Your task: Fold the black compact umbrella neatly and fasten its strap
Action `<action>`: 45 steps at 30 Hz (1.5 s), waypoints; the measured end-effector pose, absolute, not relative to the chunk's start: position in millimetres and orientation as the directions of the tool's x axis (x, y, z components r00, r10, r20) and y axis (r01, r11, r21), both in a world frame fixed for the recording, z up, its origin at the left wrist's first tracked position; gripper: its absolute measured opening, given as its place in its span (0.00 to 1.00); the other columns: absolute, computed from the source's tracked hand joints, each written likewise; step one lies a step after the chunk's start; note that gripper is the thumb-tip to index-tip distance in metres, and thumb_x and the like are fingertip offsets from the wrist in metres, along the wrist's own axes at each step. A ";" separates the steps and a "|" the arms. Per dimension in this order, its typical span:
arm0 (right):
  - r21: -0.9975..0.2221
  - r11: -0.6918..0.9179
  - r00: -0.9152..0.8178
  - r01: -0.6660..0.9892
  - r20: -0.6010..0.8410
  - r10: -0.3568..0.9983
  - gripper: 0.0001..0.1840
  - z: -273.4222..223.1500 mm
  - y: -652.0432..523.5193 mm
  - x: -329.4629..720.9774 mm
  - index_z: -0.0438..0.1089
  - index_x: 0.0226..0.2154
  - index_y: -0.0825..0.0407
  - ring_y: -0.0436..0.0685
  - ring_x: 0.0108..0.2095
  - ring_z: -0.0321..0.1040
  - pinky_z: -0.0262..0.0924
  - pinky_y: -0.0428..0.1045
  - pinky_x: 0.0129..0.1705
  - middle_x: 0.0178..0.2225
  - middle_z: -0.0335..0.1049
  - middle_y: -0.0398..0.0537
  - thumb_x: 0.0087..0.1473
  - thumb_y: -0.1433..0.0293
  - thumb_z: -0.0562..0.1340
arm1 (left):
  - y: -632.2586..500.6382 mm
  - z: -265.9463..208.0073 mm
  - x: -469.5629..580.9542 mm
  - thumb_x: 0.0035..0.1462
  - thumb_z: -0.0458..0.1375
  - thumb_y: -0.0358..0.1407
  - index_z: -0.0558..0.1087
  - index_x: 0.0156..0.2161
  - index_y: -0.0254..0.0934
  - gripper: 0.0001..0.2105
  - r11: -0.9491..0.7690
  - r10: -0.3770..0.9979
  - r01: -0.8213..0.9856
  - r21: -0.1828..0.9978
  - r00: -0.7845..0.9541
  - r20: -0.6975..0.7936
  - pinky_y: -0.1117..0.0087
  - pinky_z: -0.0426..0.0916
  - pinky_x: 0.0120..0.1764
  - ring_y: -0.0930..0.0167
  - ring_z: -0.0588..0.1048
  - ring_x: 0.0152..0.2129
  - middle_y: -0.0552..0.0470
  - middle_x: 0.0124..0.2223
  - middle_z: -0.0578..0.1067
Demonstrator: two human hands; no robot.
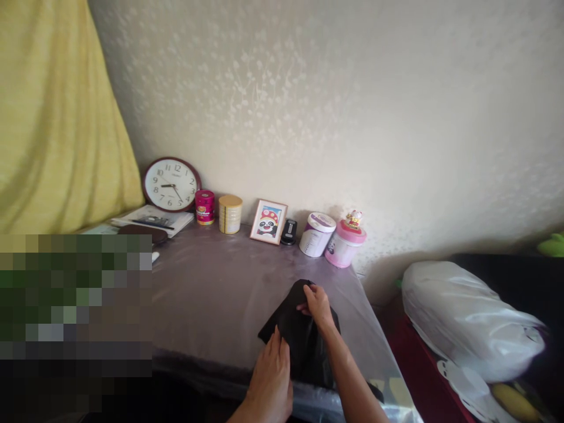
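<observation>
A piece of black fabric, perhaps a garment or a bag, lies bunched near the front right of the table, its lower part hanging toward the front edge. My right hand is closed on its upper end, thumb and fingers pinching the cloth. Against the fabric's lower left side rests my left hand, with its fingers stretched out and close together; the thumb is mostly hidden. The fabric's exact kind cannot be made out.
Along the wall stand a round clock, a pink can, a yellow tin, a framed panda picture, a white tub and a pink tub. The table ends at right, near a white plastic bag.
</observation>
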State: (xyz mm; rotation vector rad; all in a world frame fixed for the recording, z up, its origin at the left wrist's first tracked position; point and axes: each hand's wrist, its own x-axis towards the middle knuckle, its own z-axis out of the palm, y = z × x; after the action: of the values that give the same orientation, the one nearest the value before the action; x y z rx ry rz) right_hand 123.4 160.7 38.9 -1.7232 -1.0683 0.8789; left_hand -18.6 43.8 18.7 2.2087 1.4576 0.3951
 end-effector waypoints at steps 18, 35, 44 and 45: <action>-0.774 0.063 0.023 0.630 0.099 0.995 0.11 48.0 136.4 110.5 0.68 0.31 0.50 0.50 0.26 0.70 0.61 0.46 0.32 0.27 0.75 0.43 0.54 0.64 0.52 | 53.7 27.2 -20.4 0.50 0.51 0.32 0.52 0.60 0.35 0.30 -0.520 0.851 0.750 0.410 0.497 0.171 0.52 0.55 0.57 0.57 0.53 0.59 0.42 0.63 0.52; -0.403 0.512 -0.306 0.759 0.473 0.826 0.17 7.9 177.8 154.0 0.72 0.40 0.48 0.57 0.53 0.60 0.47 0.61 0.57 0.43 0.73 0.48 0.60 0.66 0.48 | 54.6 -6.9 -8.6 0.49 0.49 0.26 0.47 0.61 0.32 0.32 -0.416 0.904 0.828 0.376 0.419 0.078 0.55 0.58 0.56 0.56 0.52 0.59 0.36 0.63 0.48; -0.512 0.333 0.003 0.792 0.549 0.836 0.19 26.4 164.6 157.8 0.69 0.43 0.52 0.59 0.46 0.66 0.58 0.58 0.51 0.43 0.71 0.55 0.59 0.62 0.49 | 60.4 -24.0 -17.5 0.48 0.51 0.30 0.43 0.62 0.34 0.36 -0.460 0.880 0.774 0.434 0.463 0.108 0.56 0.57 0.56 0.56 0.51 0.59 0.39 0.64 0.46; -0.522 0.367 -0.015 0.770 0.560 0.828 0.17 27.5 151.9 153.8 0.69 0.43 0.51 0.58 0.46 0.66 0.59 0.56 0.50 0.43 0.71 0.53 0.59 0.63 0.49 | 61.3 -22.9 -17.9 0.47 0.52 0.29 0.43 0.62 0.33 0.37 -0.462 0.876 0.772 0.436 0.474 0.091 0.56 0.56 0.56 0.56 0.50 0.59 0.39 0.64 0.46</action>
State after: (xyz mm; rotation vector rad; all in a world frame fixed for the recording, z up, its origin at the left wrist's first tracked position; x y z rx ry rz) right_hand 153.8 151.9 27.5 -1.4073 -1.7835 0.0866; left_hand -17.9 61.3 -22.9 2.3903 1.3913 0.4345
